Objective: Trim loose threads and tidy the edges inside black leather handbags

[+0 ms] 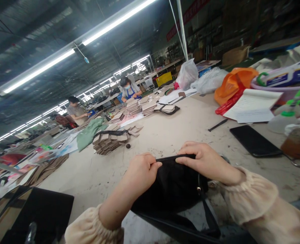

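A black bag-like piece (175, 189) with a strap and a small gold-coloured metal fitting (199, 189) hangs between both hands near the table's front edge. My left hand (143, 173) pinches the left part of its upper edge, thumb against the curled fingers. Further right along the same edge, my right hand (201, 159) grips it between thumb and fingers. The piece's lower part and a dark strap (209, 213) spread out below the hands.
The table (190, 125) bears stacked brown pieces (109, 140), a green cloth (90, 134), a black phone (255, 140), a notepad (251, 105) and a bottle (283, 118). Black panels (48, 210) lie lower left. Two people (131, 89) work further back.
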### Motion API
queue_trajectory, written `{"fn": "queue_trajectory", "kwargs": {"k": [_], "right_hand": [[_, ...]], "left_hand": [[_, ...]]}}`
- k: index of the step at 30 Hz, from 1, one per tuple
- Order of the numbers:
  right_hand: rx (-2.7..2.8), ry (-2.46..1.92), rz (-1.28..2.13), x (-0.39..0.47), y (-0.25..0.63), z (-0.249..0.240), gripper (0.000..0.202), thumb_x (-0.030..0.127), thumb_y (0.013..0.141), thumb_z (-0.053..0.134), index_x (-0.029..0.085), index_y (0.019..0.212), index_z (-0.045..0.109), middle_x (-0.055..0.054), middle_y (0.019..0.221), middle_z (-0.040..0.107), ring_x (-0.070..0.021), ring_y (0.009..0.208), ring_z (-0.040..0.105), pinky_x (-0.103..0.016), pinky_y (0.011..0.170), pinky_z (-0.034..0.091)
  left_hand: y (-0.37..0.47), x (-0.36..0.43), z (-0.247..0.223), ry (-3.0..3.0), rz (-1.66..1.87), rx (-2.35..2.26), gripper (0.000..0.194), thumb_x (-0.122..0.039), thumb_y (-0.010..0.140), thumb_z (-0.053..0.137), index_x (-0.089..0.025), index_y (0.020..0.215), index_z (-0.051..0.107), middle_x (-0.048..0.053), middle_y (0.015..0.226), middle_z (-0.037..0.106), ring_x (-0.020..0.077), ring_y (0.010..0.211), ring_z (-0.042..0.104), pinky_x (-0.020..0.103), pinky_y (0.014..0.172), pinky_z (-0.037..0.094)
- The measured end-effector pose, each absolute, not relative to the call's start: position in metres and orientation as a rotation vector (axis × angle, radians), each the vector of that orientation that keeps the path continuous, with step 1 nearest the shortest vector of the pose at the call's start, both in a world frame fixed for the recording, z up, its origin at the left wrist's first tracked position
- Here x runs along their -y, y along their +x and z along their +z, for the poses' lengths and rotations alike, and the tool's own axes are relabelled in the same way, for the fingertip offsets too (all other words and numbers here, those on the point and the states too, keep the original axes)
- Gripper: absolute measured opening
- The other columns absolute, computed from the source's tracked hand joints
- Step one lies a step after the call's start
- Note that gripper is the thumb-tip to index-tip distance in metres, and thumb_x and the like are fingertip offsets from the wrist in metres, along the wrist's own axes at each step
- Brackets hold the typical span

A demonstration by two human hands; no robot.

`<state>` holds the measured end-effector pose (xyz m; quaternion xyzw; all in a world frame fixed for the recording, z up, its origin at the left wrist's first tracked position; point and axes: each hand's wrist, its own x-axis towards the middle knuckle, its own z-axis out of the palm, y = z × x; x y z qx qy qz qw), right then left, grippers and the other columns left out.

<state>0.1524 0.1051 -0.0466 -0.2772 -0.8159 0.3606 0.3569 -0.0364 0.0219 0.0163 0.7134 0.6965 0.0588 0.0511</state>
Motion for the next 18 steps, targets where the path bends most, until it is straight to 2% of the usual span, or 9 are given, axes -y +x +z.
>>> {"fn": "queue_trajectory", "kwargs": {"k": [11, 18], "right_hand": [[2.122, -0.683, 0.870, -0.1023, 0.1538, -0.0451, 0.014, 0.028, 0.080, 0.063, 0.020, 0.070, 0.067, 0.001, 0.071, 0.059, -0.0119, 0.070, 0.056, -0.024, 0.064, 0.040], [2.166, -0.700, 0.790, -0.1020, 0.1539, -0.0427, 0.019, 0.031, 0.081, 0.061, 0.020, 0.067, 0.066, -0.001, 0.070, 0.061, -0.0139, 0.070, 0.057, -0.026, 0.063, 0.041]], "left_hand": [[-0.0328, -0.0253, 0.0139, 2.162, 0.146, -2.180, 0.029, -0.028, 0.084, 0.051, -0.016, 0.059, 0.058, 0.005, 0.071, 0.064, 0.0157, 0.070, 0.058, 0.026, 0.066, 0.041], [-0.0311, -0.0244, 0.0147, 2.178, 0.134, -2.196, 0.030, -0.029, 0.085, 0.050, -0.016, 0.060, 0.060, 0.006, 0.070, 0.065, 0.0164, 0.069, 0.058, 0.026, 0.065, 0.040]]}}
